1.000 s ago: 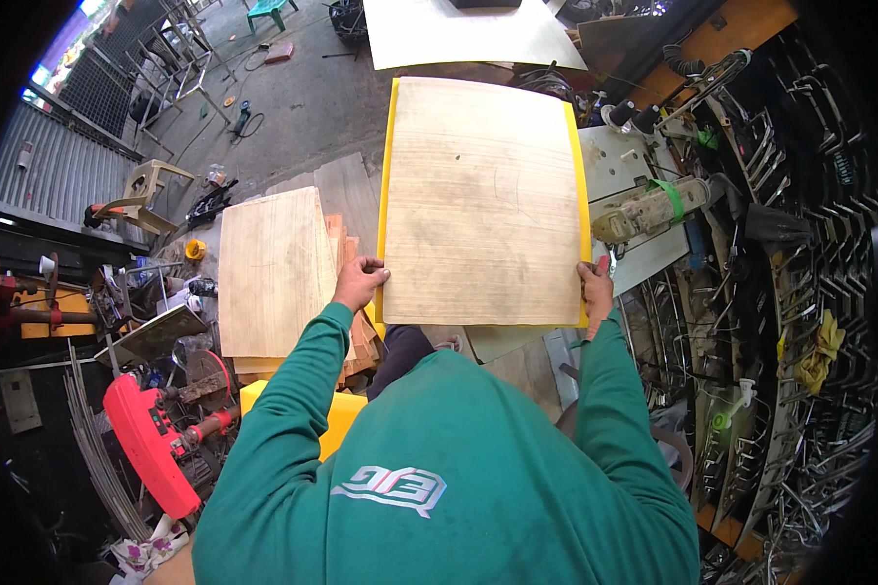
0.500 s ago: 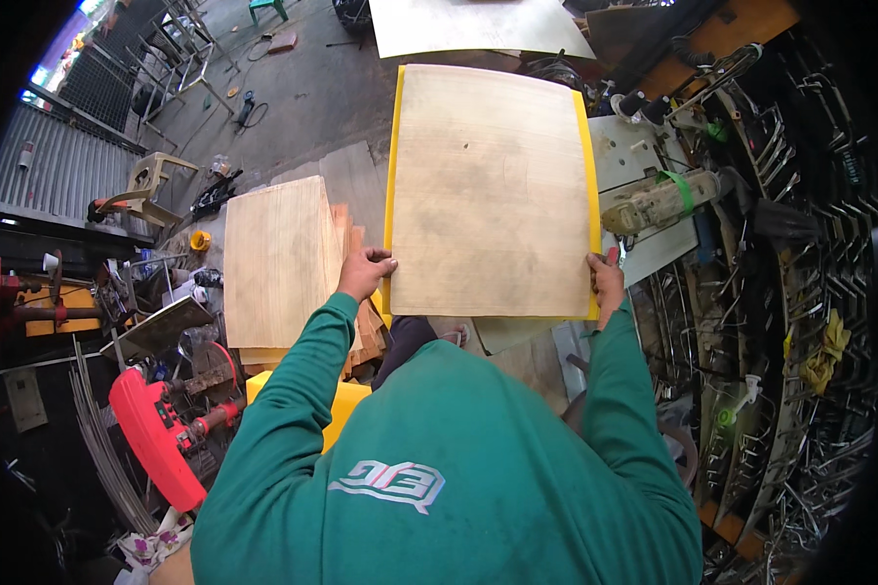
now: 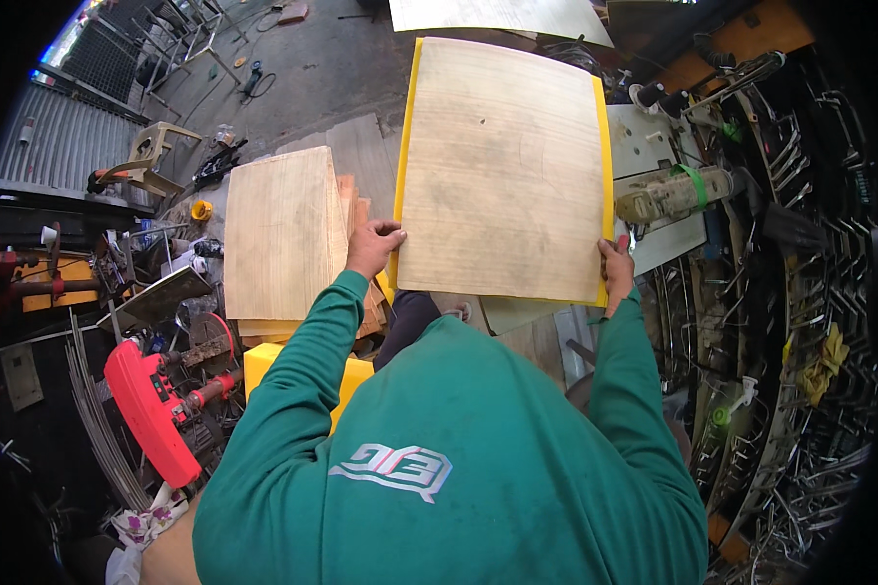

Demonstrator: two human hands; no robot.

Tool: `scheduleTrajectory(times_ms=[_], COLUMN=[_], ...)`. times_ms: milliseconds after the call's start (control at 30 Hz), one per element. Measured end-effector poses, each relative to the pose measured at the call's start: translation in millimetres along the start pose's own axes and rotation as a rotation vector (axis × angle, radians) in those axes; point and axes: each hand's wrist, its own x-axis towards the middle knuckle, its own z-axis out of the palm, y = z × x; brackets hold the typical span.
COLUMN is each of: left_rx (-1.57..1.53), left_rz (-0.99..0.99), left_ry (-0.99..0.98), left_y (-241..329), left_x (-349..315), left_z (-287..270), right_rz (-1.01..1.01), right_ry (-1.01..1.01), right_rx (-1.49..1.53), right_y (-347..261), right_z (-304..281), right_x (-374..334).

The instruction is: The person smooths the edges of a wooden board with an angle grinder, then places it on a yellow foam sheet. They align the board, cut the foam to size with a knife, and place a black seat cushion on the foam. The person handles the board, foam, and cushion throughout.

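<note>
Gripping the wooden sheet (image 3: 502, 175) by its sides, left hand (image 3: 373, 249) and right hand (image 3: 616, 273) now appear higher in view.

Here's the left hand (image 3: 376, 250) gripping the yellow-edged wooden panel (image 3: 502, 171) at eight o'clock, the right hand (image 3: 616, 271) matching it at four! Around that panel, pale boards (image 3: 278, 234) lie stacked between eight and nine, while a green-banded grey tool (image 3: 658, 199) sits near three o'clock.
</note>
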Motion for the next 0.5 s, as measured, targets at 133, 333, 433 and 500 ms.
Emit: scheduleTrajectory(times_ms=[133,333,433,500], left_rx=[0.007,0.244,0.455,0.752], left_rz=[-0.001,0.112,0.161,0.379], left_ry=[0.042,0.121,0.140,0.313], left_y=[-0.2,0.7,13.2,27.4], left_x=[-1.6,-2.5,-8.7,-14.9], left_z=[4.5,6.2,7.8,18.4], right_rz=[-0.012,-0.072,-0.102,-0.151], right_ry=[-0.002,-0.001,-0.032,0.023], right_rx=[0.001,0.038,-0.021,-0.192], right_y=[-0.5,12.7,20.6,20.7], right_z=[1.0,-2.4,-5.2,-5.3], right_x=[-1.9,5.6,16.2,21.8])
